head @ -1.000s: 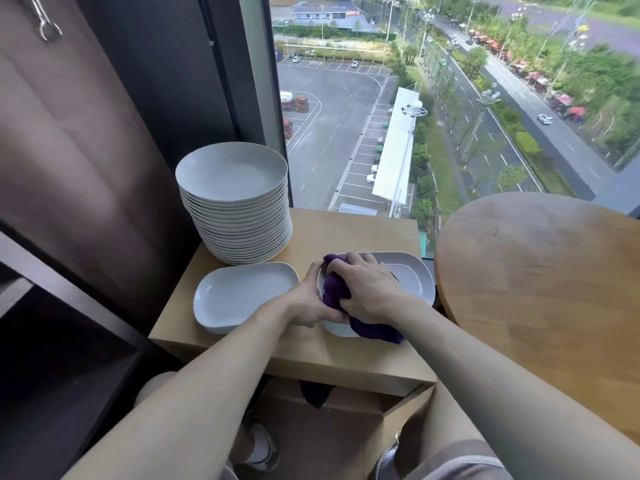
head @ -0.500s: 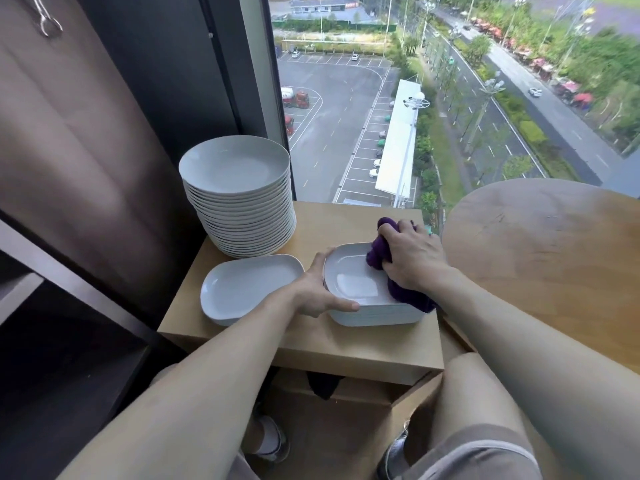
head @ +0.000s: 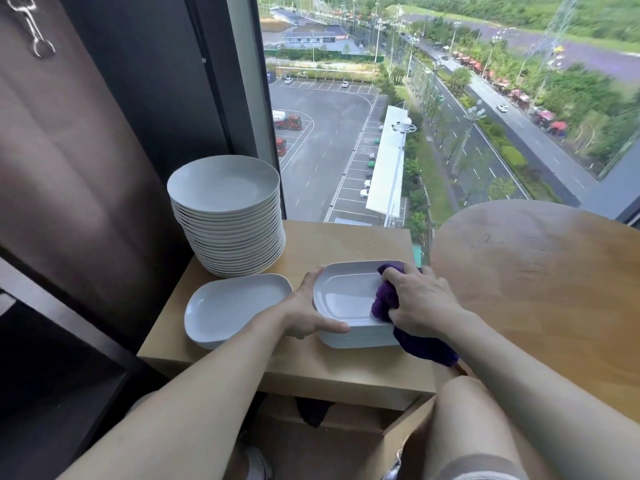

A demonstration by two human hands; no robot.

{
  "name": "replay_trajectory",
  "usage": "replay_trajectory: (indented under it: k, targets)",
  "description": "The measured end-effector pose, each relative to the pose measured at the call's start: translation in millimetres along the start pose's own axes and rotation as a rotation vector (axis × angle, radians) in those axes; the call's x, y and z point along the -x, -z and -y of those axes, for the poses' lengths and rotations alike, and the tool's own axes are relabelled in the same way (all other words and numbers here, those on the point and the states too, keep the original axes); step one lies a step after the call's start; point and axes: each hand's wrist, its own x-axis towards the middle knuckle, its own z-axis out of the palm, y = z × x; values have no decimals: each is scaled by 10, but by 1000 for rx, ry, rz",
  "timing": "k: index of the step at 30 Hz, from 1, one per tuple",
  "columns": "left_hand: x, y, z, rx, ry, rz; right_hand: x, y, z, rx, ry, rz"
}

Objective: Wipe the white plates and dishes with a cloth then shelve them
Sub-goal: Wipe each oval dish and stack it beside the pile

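A small stack of white rectangular dishes (head: 343, 299) sits on the wooden side table (head: 304, 362). My left hand (head: 308, 313) grips the stack's left edge, thumb along the front. My right hand (head: 420, 299) holds a bunched purple cloth (head: 386, 297) pressed on the right side of the top dish; the cloth's tail hangs over the front right edge. One single white rectangular dish (head: 232, 308) lies to the left. A tall stack of round white plates (head: 227, 216) stands behind it.
A round wooden table (head: 540, 282) is at the right. Dark shelving (head: 52, 341) stands at the left below a brown curtain (head: 69, 161). A full-height window (head: 398, 109) is straight ahead. My knees are below the side table.
My right hand with the cloth swept from the near left of the top dish to its far right, then came slightly back toward me. My left hand kept its grip on the left edge.
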Motion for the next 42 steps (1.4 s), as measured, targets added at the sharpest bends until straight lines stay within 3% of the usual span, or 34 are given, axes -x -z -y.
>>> replay_trajectory:
  k: [11, 19, 27, 33, 37, 40, 42]
  targets:
    - [-100, -14, 52, 61, 9, 38, -314, -185, 698, -51, 253, -97]
    - [-81, -34, 76, 94, -45, 26, -488, -151, 568, 8, 114, -229]
    - [-37, -42, 42, 111, -12, 6, -246, 15, -74, -15, -157, -157]
    - [-19, -54, -17, -40, 20, -80, 52, -8, -162, -94, -124, -91]
    - [63, -92, -43, 78, 33, -112, 211, -39, -151, -242, -114, -140]
    - [123, -177, -37, 198, 96, -251, 307, -91, -146, -296, -123, -175]
    - [132, -237, -10, 158, 151, -344, 359, -129, -130, -315, -124, -193]
